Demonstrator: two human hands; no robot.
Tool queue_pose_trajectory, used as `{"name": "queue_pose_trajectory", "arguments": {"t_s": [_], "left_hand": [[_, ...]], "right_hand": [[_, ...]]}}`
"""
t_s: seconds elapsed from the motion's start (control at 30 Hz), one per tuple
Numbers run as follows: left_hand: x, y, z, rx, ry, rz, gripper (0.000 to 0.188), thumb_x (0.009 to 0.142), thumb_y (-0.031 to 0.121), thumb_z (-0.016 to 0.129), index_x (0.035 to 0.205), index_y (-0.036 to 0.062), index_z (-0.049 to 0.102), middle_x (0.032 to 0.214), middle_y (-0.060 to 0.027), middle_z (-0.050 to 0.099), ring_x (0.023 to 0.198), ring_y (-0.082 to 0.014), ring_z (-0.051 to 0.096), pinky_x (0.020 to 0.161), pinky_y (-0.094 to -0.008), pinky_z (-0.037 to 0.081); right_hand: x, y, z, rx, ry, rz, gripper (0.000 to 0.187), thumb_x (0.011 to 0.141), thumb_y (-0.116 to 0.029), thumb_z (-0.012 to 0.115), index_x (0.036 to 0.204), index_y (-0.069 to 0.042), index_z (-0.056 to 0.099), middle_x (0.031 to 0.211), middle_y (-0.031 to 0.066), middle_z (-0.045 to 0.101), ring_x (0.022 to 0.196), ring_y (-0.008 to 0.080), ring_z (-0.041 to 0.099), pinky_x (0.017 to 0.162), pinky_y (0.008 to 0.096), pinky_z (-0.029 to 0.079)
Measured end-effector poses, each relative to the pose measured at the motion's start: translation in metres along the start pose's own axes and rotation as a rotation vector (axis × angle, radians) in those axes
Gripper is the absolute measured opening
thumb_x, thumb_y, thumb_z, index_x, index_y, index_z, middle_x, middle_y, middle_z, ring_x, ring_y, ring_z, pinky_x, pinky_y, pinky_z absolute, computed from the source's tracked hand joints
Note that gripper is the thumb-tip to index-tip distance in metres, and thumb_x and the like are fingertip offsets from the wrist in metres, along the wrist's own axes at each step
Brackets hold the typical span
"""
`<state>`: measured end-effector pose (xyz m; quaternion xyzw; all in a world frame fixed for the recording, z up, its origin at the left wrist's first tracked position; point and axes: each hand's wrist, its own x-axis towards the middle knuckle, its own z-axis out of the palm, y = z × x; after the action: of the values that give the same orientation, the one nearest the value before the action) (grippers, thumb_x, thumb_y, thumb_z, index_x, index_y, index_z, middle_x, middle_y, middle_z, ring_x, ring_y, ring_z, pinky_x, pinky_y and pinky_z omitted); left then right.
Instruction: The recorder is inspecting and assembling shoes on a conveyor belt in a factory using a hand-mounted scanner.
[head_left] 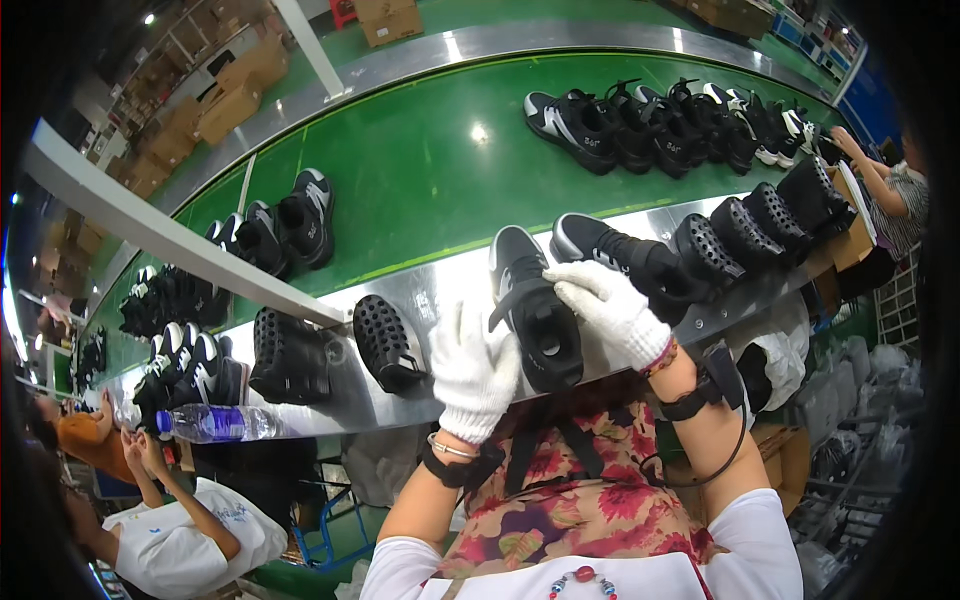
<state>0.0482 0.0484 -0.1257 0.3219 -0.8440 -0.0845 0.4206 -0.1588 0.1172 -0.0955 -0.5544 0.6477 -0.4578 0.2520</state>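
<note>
A black shoe with a grey toe cap stands on the metal ledge in front of me, toe pointing away. A dark strap lies across its upper. My right hand, in a white knit glove, holds the shoe's right side, fingertips pressed together near the strap. At the shoe's left side is my left hand, gloved likewise, its fingers stretched and apart and holding nothing. To the left lies a black perforated clog-like piece. Another black and grey shoe rests just beyond my right hand.
The metal ledge borders a green belt carrying rows of shoes. More perforated black pieces line the right. A water bottle lies left. A white bar crosses above the belt. Co-workers sit at both sides.
</note>
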Motion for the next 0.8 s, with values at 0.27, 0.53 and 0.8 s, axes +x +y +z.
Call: {"name": "queue_pose_trajectory", "arguments": {"t_s": [0.27, 0.53, 0.8], "left_hand": [[-0.013, -0.010, 0.018, -0.008, -0.054, 0.097, 0.046, 0.079, -0.001, 0.067, 0.125, -0.0002, 0.063, 0.094, -0.0144, 0.066, 0.080, -0.0329, 0.061, 0.071, -0.0423, 0.052], [-0.037, -0.005, 0.000, 0.030, -0.226, 0.061, 0.041, 0.084, 0.003, 0.067, 0.124, -0.0019, 0.063, 0.093, -0.0168, 0.066, 0.080, -0.0337, 0.062, 0.072, -0.0441, 0.052], [0.029, 0.015, 0.006, 0.005, -0.654, -0.311, 0.079, 0.085, 0.048, 0.068, 0.146, 0.0036, 0.043, 0.100, -0.0246, 0.069, 0.091, -0.0425, 0.068, 0.084, -0.0505, 0.053]], "right_hand": [[0.005, -0.002, 0.003, -0.144, -0.034, -0.049, 0.023, 0.095, -0.015, 0.063, 0.115, -0.004, 0.069, 0.105, 0.0151, 0.070, 0.099, 0.0324, 0.067, 0.090, 0.0376, 0.052], [-0.016, -0.029, -0.048, -0.288, 0.125, -0.211, 0.024, 0.090, -0.007, 0.066, 0.114, -0.004, 0.068, 0.100, 0.0184, 0.069, 0.091, 0.0336, 0.068, 0.084, 0.0382, 0.054], [-0.056, 0.013, -0.131, -0.656, -0.165, 0.086, 0.038, 0.085, -0.031, 0.072, 0.118, -0.013, 0.066, 0.106, 0.0185, 0.062, 0.091, 0.0391, 0.066, 0.081, 0.0457, 0.054]]}}
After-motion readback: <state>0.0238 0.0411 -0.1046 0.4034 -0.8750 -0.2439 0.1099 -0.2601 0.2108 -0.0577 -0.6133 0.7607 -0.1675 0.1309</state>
